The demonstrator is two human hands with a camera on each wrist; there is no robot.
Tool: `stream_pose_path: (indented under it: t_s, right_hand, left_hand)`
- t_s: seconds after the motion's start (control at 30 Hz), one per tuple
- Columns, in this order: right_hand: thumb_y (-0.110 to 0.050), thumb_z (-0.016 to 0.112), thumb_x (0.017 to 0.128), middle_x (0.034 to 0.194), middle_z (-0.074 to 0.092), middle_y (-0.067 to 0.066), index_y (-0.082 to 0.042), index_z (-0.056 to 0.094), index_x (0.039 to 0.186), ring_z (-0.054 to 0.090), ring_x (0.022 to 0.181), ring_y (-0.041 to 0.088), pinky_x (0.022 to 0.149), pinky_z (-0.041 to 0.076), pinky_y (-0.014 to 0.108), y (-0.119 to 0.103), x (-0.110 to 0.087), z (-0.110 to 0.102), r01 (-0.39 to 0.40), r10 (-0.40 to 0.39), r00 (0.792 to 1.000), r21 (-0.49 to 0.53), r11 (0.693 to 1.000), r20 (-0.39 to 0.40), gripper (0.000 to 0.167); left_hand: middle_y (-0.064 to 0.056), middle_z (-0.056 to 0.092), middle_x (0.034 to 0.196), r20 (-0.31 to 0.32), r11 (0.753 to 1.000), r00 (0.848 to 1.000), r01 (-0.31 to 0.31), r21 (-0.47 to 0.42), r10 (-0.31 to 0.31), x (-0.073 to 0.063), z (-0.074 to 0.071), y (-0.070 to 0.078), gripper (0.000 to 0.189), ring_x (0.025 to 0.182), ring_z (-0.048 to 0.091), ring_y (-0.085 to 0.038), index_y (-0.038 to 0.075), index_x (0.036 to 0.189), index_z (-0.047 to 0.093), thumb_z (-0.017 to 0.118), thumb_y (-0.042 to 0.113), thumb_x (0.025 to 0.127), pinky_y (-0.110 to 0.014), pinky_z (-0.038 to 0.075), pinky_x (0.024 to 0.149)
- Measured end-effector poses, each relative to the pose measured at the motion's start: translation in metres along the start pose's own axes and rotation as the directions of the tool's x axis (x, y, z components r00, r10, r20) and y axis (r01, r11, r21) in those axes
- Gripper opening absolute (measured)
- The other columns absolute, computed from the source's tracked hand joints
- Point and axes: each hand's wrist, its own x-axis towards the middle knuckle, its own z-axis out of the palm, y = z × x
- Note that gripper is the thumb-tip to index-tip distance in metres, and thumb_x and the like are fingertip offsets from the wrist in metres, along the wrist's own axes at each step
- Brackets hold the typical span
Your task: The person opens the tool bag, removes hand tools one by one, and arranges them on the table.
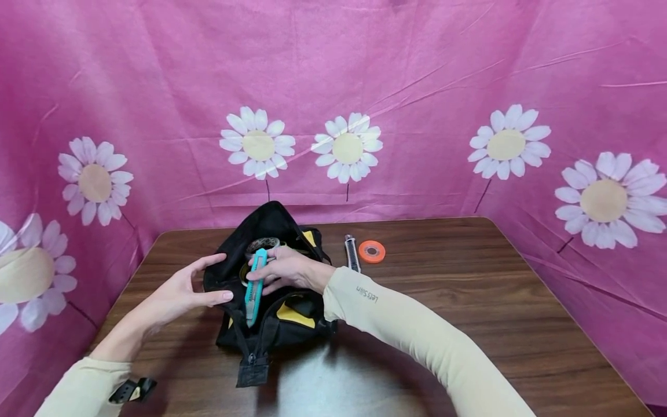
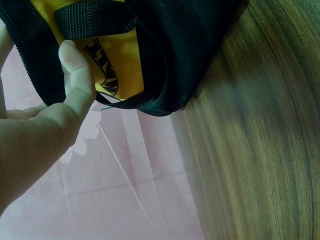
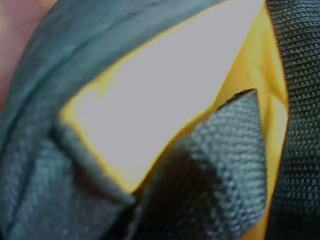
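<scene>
A black and yellow tool bag (image 1: 271, 223) stands unzipped at the left of the table. At its left rim, my left hand (image 1: 179, 292) grips the zip edge; the left wrist view shows the thumb beside a webbing strap on the yellow panel (image 2: 125, 60). Over the bag's mouth my right hand (image 1: 292, 269) holds a teal utility knife (image 1: 254, 289) between thumb and fingers, its metal end pointing down toward the near rim. A tape roll (image 1: 262, 244) shows inside, partly covered by that hand. The right wrist view is filled with the bag's fabric (image 3: 200, 175).
Right of the bag lie a grey and black utility knife (image 1: 352, 253) and an orange roll (image 1: 372, 252), close together. The wooden table (image 1: 469, 301) ends at a pink curtain (image 1: 417, 69) with daisies behind it. A zip end tab (image 1: 252, 373) hangs toward the near side.
</scene>
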Motion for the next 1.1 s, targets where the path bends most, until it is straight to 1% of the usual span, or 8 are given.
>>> stream_pose_path:
  t_s: [0.17, 0.23, 0.3, 0.47, 0.63, 0.83, 0.97, 1.1]
  right_hand:
    - [-0.004, 0.074, 0.092, 0.106, 0.073, 0.016, -0.001, 0.058, 0.128, 0.073, 0.089, 0.025, 0.077, 0.059, 0.045, -0.006, -0.002, 0.0, 0.053, -0.053, 0.999, 0.028, 0.998, 0.001, 0.039]
    - [-0.004, 0.075, 0.091, 0.101, 0.074, 0.011, -0.001, 0.058, 0.126, 0.073, 0.087, 0.024, 0.077, 0.059, 0.044, -0.008, -0.003, 0.001, 0.075, -0.075, 0.997, 0.022, 0.997, 0.0, 0.039]
    - [-0.003, 0.077, 0.09, 0.101, 0.074, 0.012, -0.003, 0.06, 0.119, 0.073, 0.084, 0.023, 0.076, 0.059, 0.044, -0.011, -0.005, 0.002, 0.092, -0.092, 0.996, 0.023, 0.996, -0.005, 0.034]
    - [-0.001, 0.078, 0.088, 0.098, 0.074, 0.012, -0.006, 0.064, 0.109, 0.072, 0.08, 0.022, 0.074, 0.06, 0.044, -0.018, -0.014, 0.002, 0.143, -0.142, 0.99, 0.016, 0.99, -0.024, 0.027]
    - [0.001, 0.077, 0.088, 0.096, 0.072, 0.011, -0.005, 0.064, 0.107, 0.071, 0.078, 0.022, 0.074, 0.06, 0.044, -0.024, -0.021, -0.001, 0.181, -0.179, 0.983, 0.022, 0.983, -0.05, 0.024]
    - [-0.002, 0.078, 0.088, 0.098, 0.073, 0.011, -0.006, 0.063, 0.11, 0.071, 0.079, 0.023, 0.075, 0.06, 0.045, -0.037, -0.024, 0.003, 0.186, -0.184, 0.982, 0.039, 0.982, -0.047, 0.027]
    - [-0.004, 0.077, 0.09, 0.102, 0.074, 0.013, -0.005, 0.063, 0.114, 0.073, 0.084, 0.025, 0.078, 0.059, 0.045, -0.048, -0.03, 0.001, 0.21, -0.208, 0.977, 0.055, 0.976, -0.039, 0.028]
    - [-0.007, 0.076, 0.091, 0.104, 0.074, 0.014, -0.006, 0.063, 0.119, 0.073, 0.088, 0.025, 0.08, 0.059, 0.043, -0.054, -0.038, -0.007, 0.191, -0.189, 0.981, 0.037, 0.981, -0.052, 0.031]
  left_hand:
    - [-0.024, 0.044, 0.147, -0.011, 1.0, 1.0, 0.0, 0.029, 0.0, -0.003, -0.001, -0.001, 0.083, 0.095, 0.065, -0.028, 0.015, 0.159, 0.031, 0.078, 0.026, 0.092, -0.033, 0.051, 0.082]
    - [-0.024, 0.048, 0.144, -0.013, 1.0, 1.0, -0.005, 0.019, 0.005, -0.004, 0.0, -0.002, 0.082, 0.102, 0.063, -0.025, 0.014, 0.159, 0.031, 0.077, 0.025, 0.092, -0.032, 0.052, 0.082]
    - [-0.024, 0.05, 0.143, -0.014, 1.0, 1.0, -0.01, 0.009, 0.01, -0.005, 0.001, -0.003, 0.081, 0.107, 0.062, -0.024, 0.013, 0.159, 0.03, 0.077, 0.024, 0.093, -0.032, 0.053, 0.082]
    - [-0.024, 0.052, 0.14, -0.003, 1.0, 1.0, -0.021, -0.013, 0.021, -0.004, 0.003, -0.004, 0.081, 0.105, 0.063, -0.021, 0.011, 0.159, 0.029, 0.075, 0.021, 0.094, -0.032, 0.053, 0.08]
    - [-0.024, 0.058, 0.133, 0.012, 0.998, 1.0, -0.028, -0.051, 0.029, -0.001, 0.005, -0.004, 0.08, 0.104, 0.065, -0.016, 0.009, 0.159, 0.028, 0.074, 0.019, 0.094, -0.032, 0.054, 0.08]
    - [-0.025, 0.052, 0.138, -0.003, 1.0, 1.0, -0.005, -0.017, 0.005, -0.007, 0.0, -0.003, 0.08, 0.096, 0.066, -0.021, 0.01, 0.159, 0.028, 0.074, 0.021, 0.095, -0.032, 0.053, 0.079]
    - [-0.025, 0.05, 0.139, -0.009, 1.0, 1.0, 0.006, 0.0, -0.006, -0.005, -0.001, -0.001, 0.081, 0.09, 0.067, -0.027, 0.012, 0.159, 0.028, 0.075, 0.023, 0.094, -0.032, 0.052, 0.079]
    - [-0.026, 0.054, 0.134, 0.021, 0.998, 1.0, 0.005, -0.059, -0.004, 0.0, 0.004, -0.002, 0.083, 0.095, 0.066, -0.026, 0.01, 0.16, 0.026, 0.075, 0.021, 0.094, -0.036, 0.054, 0.08]
